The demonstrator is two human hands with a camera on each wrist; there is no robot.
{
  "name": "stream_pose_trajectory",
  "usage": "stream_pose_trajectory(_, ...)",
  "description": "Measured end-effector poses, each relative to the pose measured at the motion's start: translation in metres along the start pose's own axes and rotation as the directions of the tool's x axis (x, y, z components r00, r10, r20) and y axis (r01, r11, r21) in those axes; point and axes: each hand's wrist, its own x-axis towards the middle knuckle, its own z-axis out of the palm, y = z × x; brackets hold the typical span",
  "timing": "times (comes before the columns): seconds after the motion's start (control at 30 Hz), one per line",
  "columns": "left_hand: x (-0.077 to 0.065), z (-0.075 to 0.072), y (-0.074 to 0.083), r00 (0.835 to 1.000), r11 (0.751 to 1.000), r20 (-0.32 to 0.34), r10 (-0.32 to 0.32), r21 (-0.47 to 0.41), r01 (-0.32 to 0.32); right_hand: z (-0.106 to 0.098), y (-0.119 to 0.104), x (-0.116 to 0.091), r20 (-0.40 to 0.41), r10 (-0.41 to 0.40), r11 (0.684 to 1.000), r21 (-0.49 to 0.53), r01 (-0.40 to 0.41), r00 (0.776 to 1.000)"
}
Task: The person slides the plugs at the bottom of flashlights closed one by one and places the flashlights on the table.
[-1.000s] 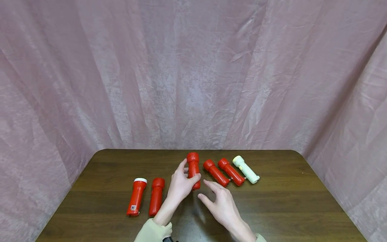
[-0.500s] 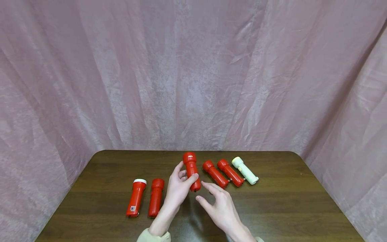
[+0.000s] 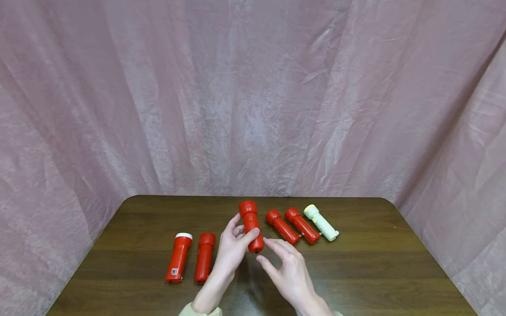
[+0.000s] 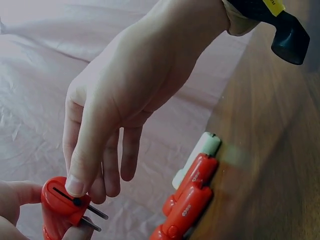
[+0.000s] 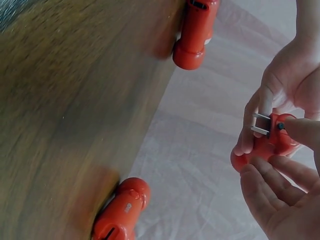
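Counting six flashlights in all, five red and one pale green, I am gripping one of them, the held red flashlight (image 3: 251,223), in my left hand (image 3: 231,251), its thumb and fingers pinching the barrel above the brown wooden counter (image 3: 379,267). My right hand (image 3: 291,272) is reaching in at the tail with its fingers loosely spread, and its thumb is touching one black slider (image 4: 77,202) there; two metal prongs (image 4: 98,212) are sticking out of that same end. The other five are lying on the counter. Two are resting to my left: one white-rimmed red flashlight (image 3: 178,258) bearing one small sticker (image 3: 174,271), and just beside it one plain red flashlight (image 3: 204,259). Three are slanting in a row to my right: a nearer red flashlight (image 3: 283,227), a middle red flashlight (image 3: 303,226) and the pale green flashlight (image 3: 323,224). Behind everything, pink curtain (image 3: 253,96) is hanging in folds.
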Motion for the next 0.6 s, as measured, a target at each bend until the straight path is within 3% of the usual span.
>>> stream_pose_trajectory(0.4,-0.0062,0.0007,0.0027,0.996,0.987,0.087,-0.027,-0.157,0.041,-0.0013,0.0009,-0.0001,-0.096,-0.096,0.995,-0.046,0.092,0.991)
stream_pose_trajectory(0.6,-0.008,0.0022,0.0032,0.993,0.983,0.112,-0.025,-0.176,0.044,-0.002,0.0012,0.0011,-0.14,-0.144,0.989,-0.038,0.14,0.98)
